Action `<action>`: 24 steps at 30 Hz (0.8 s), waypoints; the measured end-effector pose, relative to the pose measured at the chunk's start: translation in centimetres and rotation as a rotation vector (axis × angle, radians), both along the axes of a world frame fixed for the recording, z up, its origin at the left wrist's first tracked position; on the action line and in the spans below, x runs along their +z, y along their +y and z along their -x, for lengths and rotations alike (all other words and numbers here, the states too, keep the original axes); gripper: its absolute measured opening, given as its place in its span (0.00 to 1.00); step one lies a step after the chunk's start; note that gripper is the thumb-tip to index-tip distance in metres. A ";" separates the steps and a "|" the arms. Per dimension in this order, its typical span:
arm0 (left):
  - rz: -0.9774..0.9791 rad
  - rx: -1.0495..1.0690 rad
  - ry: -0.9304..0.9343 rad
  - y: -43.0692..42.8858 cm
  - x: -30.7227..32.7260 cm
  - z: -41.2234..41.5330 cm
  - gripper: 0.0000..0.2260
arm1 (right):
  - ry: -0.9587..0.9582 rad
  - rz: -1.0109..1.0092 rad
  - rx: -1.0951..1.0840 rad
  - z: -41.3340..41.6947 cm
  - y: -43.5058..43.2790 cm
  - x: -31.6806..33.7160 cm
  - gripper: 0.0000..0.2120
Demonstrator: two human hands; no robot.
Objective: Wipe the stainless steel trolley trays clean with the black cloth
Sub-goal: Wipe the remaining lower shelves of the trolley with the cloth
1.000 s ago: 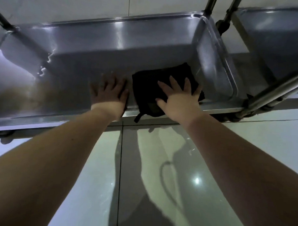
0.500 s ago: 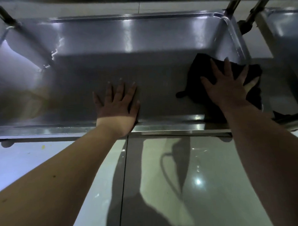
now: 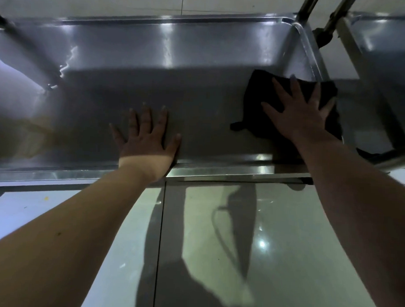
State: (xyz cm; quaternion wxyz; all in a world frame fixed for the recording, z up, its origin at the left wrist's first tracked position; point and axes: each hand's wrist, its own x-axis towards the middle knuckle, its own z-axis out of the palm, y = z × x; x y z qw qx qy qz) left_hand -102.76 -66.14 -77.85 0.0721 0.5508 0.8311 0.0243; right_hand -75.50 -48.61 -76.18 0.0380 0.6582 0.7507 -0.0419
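A stainless steel trolley tray (image 3: 153, 87) fills the upper half of the head view, lying in shadow under a shelf above. The black cloth (image 3: 256, 100) is spread flat on the tray floor near its right end wall. My right hand (image 3: 297, 110) presses down on the cloth with the fingers splayed. My left hand (image 3: 147, 140) rests flat on the bare tray floor near the front rim, fingers apart, holding nothing.
A second steel tray (image 3: 388, 52) stands to the right, separated by trolley posts (image 3: 307, 7) and a caster (image 3: 325, 36). Another post (image 3: 21, 55) crosses the tray's left end. Glossy floor tiles (image 3: 216, 245) lie below the front rim.
My right hand has slid the black cloth from the middle of the tray's front rim to the right end. My left hand has stayed pressed flat on the tray.
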 end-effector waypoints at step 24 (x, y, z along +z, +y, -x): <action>-0.005 0.008 -0.032 -0.4 1.0 -0.1 0.25 | 0.032 0.086 0.184 8.0 -12.5 -0.1 0.32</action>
